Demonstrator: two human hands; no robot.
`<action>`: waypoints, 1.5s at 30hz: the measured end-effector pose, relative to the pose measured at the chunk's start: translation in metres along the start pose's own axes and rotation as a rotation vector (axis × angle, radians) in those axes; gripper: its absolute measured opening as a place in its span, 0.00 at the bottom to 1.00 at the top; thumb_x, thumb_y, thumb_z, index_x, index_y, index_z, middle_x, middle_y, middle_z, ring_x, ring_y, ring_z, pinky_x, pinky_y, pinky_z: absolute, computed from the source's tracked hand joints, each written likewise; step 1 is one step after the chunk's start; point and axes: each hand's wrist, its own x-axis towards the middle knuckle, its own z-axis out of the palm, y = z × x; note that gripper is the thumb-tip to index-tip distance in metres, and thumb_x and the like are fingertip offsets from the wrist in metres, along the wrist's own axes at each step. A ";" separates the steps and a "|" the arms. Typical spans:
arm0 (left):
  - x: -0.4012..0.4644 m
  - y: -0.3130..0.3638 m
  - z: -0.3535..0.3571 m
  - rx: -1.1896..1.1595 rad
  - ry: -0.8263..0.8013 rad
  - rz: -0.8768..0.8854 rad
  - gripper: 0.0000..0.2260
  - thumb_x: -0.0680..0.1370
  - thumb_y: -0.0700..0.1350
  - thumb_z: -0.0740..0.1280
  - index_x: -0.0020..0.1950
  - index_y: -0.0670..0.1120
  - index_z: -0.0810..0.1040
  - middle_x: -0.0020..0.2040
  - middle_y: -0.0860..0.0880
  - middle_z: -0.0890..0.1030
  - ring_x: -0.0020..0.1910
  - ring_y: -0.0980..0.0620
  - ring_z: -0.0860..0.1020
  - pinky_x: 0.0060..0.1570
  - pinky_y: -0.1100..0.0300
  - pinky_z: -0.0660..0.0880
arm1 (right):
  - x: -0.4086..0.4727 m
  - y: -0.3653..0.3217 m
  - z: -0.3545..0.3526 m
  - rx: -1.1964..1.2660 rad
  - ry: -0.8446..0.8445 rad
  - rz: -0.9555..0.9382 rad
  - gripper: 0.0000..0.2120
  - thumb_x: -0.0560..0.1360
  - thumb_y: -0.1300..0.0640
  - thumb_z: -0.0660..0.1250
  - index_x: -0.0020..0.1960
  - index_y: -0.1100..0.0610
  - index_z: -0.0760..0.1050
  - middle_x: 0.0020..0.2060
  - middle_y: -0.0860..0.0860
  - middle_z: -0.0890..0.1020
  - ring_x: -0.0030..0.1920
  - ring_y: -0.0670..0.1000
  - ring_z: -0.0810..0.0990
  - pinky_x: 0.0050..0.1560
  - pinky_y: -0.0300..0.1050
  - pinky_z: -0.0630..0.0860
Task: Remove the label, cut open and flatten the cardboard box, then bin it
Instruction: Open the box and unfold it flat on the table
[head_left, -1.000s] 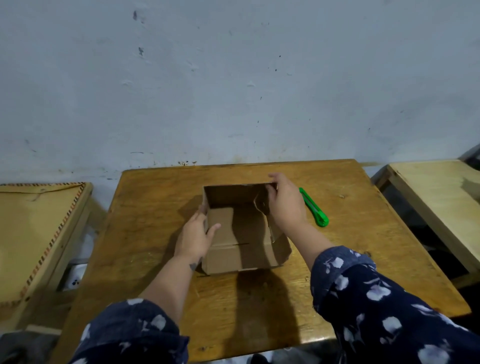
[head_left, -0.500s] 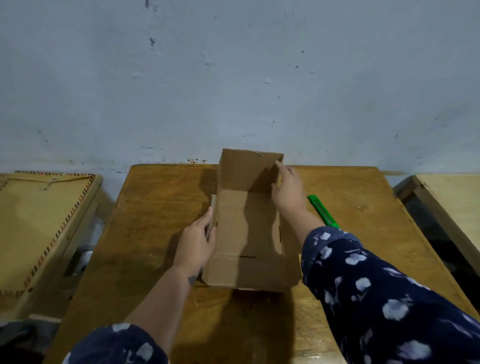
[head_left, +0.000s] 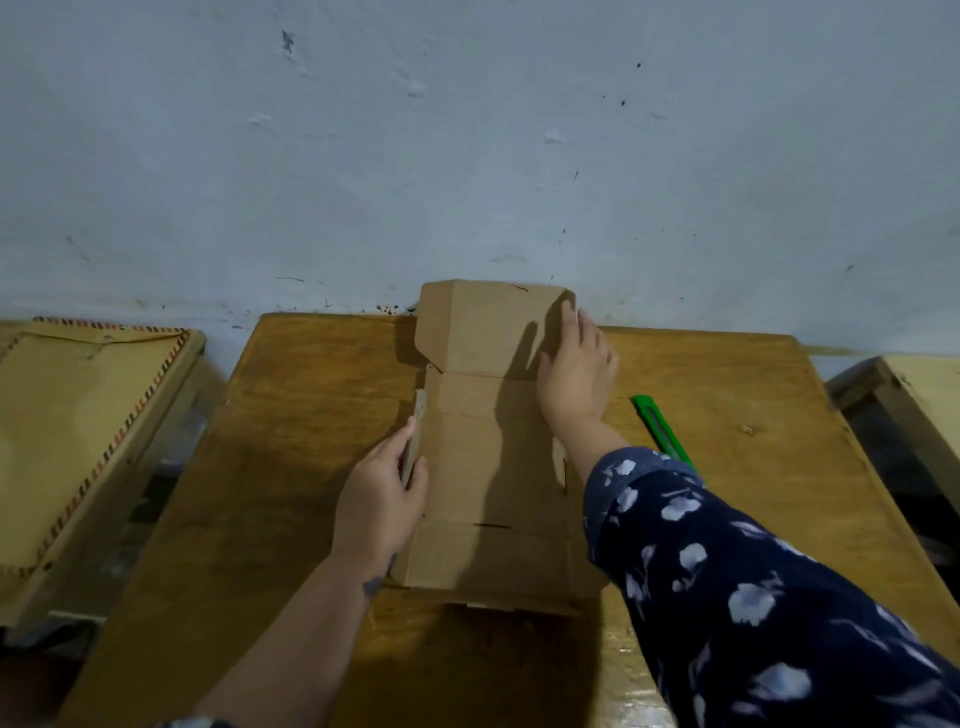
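Observation:
The brown cardboard box (head_left: 488, 467) lies opened out along the middle of the wooden table (head_left: 291, 426), its far panel still tilted up against the wall. My left hand (head_left: 382, 499) grips the box's raised left side flap, fingers curled around its edge. My right hand (head_left: 574, 374) presses flat, fingers spread, on the right edge of the far panel. A green utility knife (head_left: 662, 434) rests on the table just right of my right forearm, partly hidden by my sleeve. No label can be seen on the box.
A blue-grey wall (head_left: 467, 156) rises directly behind the table. A lower wooden bench with a patterned border (head_left: 78, 415) stands to the left. Another wooden table (head_left: 919, 395) is at the right, separated by a dark gap.
The box went from an upright open tray to a long, nearly flat sheet. My right hand pushed the far panel back toward the wall. My left hand stayed on the left flap.

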 end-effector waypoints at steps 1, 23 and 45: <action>0.001 0.003 -0.001 0.046 -0.005 -0.030 0.24 0.78 0.47 0.66 0.74 0.49 0.66 0.68 0.50 0.75 0.64 0.51 0.75 0.58 0.55 0.77 | -0.010 -0.005 0.000 -0.021 0.028 -0.024 0.30 0.76 0.59 0.63 0.75 0.53 0.58 0.74 0.55 0.63 0.74 0.56 0.60 0.74 0.58 0.54; -0.040 -0.040 -0.047 0.354 -0.158 -0.127 0.30 0.78 0.63 0.53 0.78 0.52 0.53 0.79 0.50 0.48 0.78 0.50 0.43 0.73 0.40 0.40 | -0.217 -0.011 0.004 -0.279 -0.500 -0.064 0.27 0.77 0.35 0.39 0.74 0.36 0.38 0.77 0.50 0.38 0.76 0.60 0.33 0.68 0.73 0.35; 0.001 0.002 -0.030 0.488 -0.231 0.221 0.25 0.82 0.56 0.49 0.78 0.49 0.54 0.79 0.49 0.46 0.77 0.51 0.40 0.75 0.42 0.40 | -0.144 -0.019 -0.012 -0.290 -0.255 -0.062 0.25 0.80 0.46 0.50 0.76 0.50 0.55 0.78 0.56 0.49 0.77 0.58 0.41 0.73 0.65 0.37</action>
